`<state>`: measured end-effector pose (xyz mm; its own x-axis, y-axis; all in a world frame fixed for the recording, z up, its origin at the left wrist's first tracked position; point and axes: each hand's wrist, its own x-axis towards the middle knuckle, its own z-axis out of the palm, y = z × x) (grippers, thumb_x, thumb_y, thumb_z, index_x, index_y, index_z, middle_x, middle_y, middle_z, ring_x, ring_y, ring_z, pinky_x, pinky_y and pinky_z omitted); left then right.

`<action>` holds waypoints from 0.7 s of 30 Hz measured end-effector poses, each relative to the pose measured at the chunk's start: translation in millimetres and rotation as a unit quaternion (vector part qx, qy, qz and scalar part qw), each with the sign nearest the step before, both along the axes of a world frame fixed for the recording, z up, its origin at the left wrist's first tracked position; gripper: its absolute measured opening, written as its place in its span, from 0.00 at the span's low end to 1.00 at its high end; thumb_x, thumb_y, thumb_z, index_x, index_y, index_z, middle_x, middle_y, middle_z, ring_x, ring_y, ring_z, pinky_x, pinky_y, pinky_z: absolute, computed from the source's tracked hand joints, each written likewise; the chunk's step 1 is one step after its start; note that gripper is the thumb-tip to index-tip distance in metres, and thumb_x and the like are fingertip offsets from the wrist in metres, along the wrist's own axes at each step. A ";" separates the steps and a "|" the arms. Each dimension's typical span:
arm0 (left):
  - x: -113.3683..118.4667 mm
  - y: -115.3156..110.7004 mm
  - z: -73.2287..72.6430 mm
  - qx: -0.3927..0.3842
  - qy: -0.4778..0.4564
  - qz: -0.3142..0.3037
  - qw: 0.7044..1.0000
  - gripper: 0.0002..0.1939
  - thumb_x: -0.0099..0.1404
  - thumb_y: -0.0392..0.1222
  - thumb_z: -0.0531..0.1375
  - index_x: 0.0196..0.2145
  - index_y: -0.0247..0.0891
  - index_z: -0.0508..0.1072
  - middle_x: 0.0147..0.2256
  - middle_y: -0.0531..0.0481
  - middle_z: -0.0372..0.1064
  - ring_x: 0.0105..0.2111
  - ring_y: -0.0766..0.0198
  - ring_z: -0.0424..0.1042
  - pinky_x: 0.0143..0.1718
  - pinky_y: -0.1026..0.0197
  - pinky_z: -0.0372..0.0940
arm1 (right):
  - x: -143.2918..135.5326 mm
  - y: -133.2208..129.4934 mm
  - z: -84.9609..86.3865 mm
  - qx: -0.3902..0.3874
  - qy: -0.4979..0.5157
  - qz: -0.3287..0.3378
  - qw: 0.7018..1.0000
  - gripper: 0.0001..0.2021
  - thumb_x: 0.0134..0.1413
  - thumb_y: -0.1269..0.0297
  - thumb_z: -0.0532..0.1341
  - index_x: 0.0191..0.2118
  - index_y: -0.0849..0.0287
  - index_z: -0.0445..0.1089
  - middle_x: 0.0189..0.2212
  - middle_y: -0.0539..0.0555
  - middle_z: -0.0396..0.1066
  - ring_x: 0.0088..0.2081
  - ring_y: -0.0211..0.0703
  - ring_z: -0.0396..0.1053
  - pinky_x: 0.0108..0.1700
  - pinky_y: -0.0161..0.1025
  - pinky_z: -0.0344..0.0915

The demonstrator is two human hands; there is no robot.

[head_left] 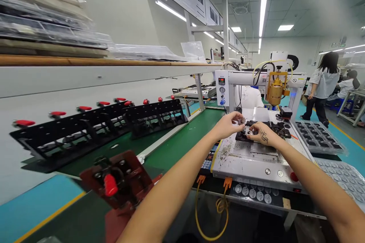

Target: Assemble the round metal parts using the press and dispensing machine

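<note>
My left hand [228, 125] pinches a small clear round lens-like piece [242, 121] by its edge, just above the black fixture [242, 136]. Closed fingertips of my right hand [262, 133] reach down onto the fixture, around a small round part [250, 133]; whether they grip or only touch it is hard to see. The fixture lies on the metal bed [236, 155] of a bench machine, partly covered by my hands. Above and behind it hangs a gold-coloured machine head [275, 92].
Right of the machine lie a tray of black square parts [319, 136] and a tray of clear round pieces [342, 178]. More round pieces [252, 193] line the front ledge. A red toggle-clamp jig [119, 182] and black clamp racks [85, 133] stand left. People are behind.
</note>
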<state>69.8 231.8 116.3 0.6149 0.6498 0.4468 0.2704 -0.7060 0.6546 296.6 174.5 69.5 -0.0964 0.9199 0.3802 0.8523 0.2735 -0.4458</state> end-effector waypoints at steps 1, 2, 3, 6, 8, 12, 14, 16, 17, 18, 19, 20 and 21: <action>-7.3 -9.2 3.4 -0.001 -0.015 0.000 1.000 0.19 0.61 0.49 0.66 0.47 0.40 0.73 0.47 0.45 0.77 0.44 0.58 0.74 0.51 0.53 0.69 | -2.3 10.4 -0.3 -0.014 -0.008 0.001 1.000 0.15 0.51 0.56 0.73 0.41 0.60 0.80 0.38 0.55 0.72 0.38 0.47 0.70 0.42 0.40 0.66; -15.3 -18.6 6.0 -0.002 -0.028 0.001 1.000 0.18 0.61 0.48 0.66 0.47 0.40 0.73 0.45 0.46 0.77 0.42 0.58 0.74 0.50 0.53 0.70 | -4.3 18.7 -0.6 -0.027 -0.017 0.000 1.000 0.15 0.50 0.55 0.73 0.39 0.60 0.81 0.37 0.56 0.73 0.37 0.47 0.70 0.41 0.39 0.66; -23.9 -27.8 7.7 -0.005 -0.038 0.004 0.999 0.18 0.61 0.48 0.67 0.47 0.41 0.73 0.44 0.47 0.77 0.42 0.59 0.74 0.50 0.53 0.70 | -6.0 25.1 -1.1 -0.038 -0.026 0.001 0.999 0.15 0.50 0.55 0.74 0.39 0.60 0.82 0.37 0.56 0.73 0.36 0.47 0.70 0.40 0.39 0.65; -51.7 -53.7 8.1 -0.014 -0.043 0.026 0.999 0.19 0.61 0.48 0.67 0.49 0.41 0.73 0.44 0.48 0.77 0.42 0.59 0.74 0.50 0.53 0.70 | -8.1 33.8 -2.5 -0.058 -0.052 0.005 0.997 0.16 0.50 0.53 0.74 0.40 0.59 0.84 0.36 0.56 0.75 0.35 0.48 0.71 0.39 0.39 0.65; -69.8 -68.2 6.0 -0.018 -0.038 0.042 0.998 0.19 0.62 0.47 0.67 0.49 0.42 0.73 0.45 0.48 0.76 0.43 0.59 0.74 0.50 0.53 0.70 | -7.2 33.7 -3.6 -0.061 -0.067 0.011 0.996 0.16 0.53 0.51 0.73 0.42 0.57 0.84 0.36 0.57 0.75 0.36 0.48 0.71 0.41 0.40 0.66; -92.8 -88.5 1.1 -0.019 -0.046 0.052 0.997 0.18 0.62 0.46 0.67 0.50 0.42 0.73 0.43 0.49 0.76 0.41 0.60 0.74 0.48 0.53 0.71 | -6.9 30.6 -6.6 -0.049 -0.091 0.012 0.995 0.13 0.62 0.52 0.67 0.43 0.54 0.85 0.37 0.58 0.74 0.40 0.50 0.72 0.46 0.42 0.66; -93.1 -94.7 -0.2 -0.021 -0.061 0.053 0.996 0.19 0.62 0.45 0.67 0.50 0.42 0.73 0.42 0.49 0.77 0.41 0.60 0.74 0.48 0.54 0.71 | -10.5 30.4 -7.3 -0.041 -0.100 0.003 0.994 0.12 0.63 0.53 0.67 0.42 0.53 0.85 0.37 0.59 0.73 0.42 0.52 0.71 0.48 0.44 0.66; -86.2 -99.5 -1.5 -0.033 -0.088 0.042 0.995 0.18 0.62 0.45 0.67 0.49 0.41 0.73 0.42 0.49 0.77 0.42 0.60 0.75 0.48 0.54 0.72 | -15.4 28.5 -6.3 -0.030 -0.106 -0.011 0.994 0.12 0.62 0.53 0.68 0.43 0.53 0.85 0.38 0.60 0.73 0.44 0.55 0.71 0.49 0.47 0.65; -81.2 -101.9 -3.0 -0.042 -0.100 0.036 0.993 0.18 0.61 0.45 0.66 0.49 0.41 0.72 0.41 0.49 0.77 0.42 0.60 0.75 0.47 0.55 0.72 | -17.0 25.3 -5.5 -0.022 -0.108 -0.021 0.994 0.13 0.63 0.53 0.67 0.45 0.53 0.85 0.39 0.61 0.72 0.46 0.57 0.70 0.51 0.49 0.65; -76.3 -104.5 -5.6 -0.049 -0.109 0.032 0.992 0.18 0.61 0.44 0.66 0.48 0.41 0.72 0.41 0.49 0.77 0.41 0.60 0.75 0.47 0.56 0.72 | -17.1 19.5 -4.7 -0.013 -0.110 -0.034 0.993 0.15 0.64 0.52 0.66 0.48 0.54 0.84 0.42 0.62 0.72 0.48 0.59 0.69 0.53 0.51 0.65; -72.2 -107.5 -9.6 -0.055 -0.113 0.034 0.991 0.18 0.61 0.44 0.66 0.48 0.40 0.72 0.40 0.49 0.76 0.40 0.61 0.75 0.47 0.56 0.72 | -14.8 10.2 -4.5 0.003 -0.108 -0.049 0.993 0.18 0.66 0.51 0.64 0.53 0.55 0.82 0.45 0.63 0.72 0.50 0.60 0.68 0.55 0.53 0.64; -69.4 -111.0 -15.4 -0.056 -0.113 0.040 0.991 0.19 0.61 0.43 0.66 0.49 0.40 0.72 0.40 0.49 0.76 0.40 0.61 0.75 0.46 0.57 0.72 | -9.7 -2.9 -5.4 0.032 -0.098 -0.068 0.992 0.20 0.69 0.51 0.61 0.57 0.56 0.79 0.47 0.64 0.71 0.51 0.60 0.68 0.56 0.54 0.63; -68.5 -114.8 -22.9 -0.053 -0.107 0.052 0.991 0.19 0.61 0.43 0.65 0.49 0.40 0.72 0.40 0.49 0.76 0.39 0.61 0.75 0.46 0.57 0.72 | -1.8 -20.4 -7.8 0.071 -0.082 -0.088 0.990 0.22 0.71 0.52 0.58 0.60 0.58 0.76 0.49 0.65 0.71 0.52 0.60 0.67 0.57 0.54 0.63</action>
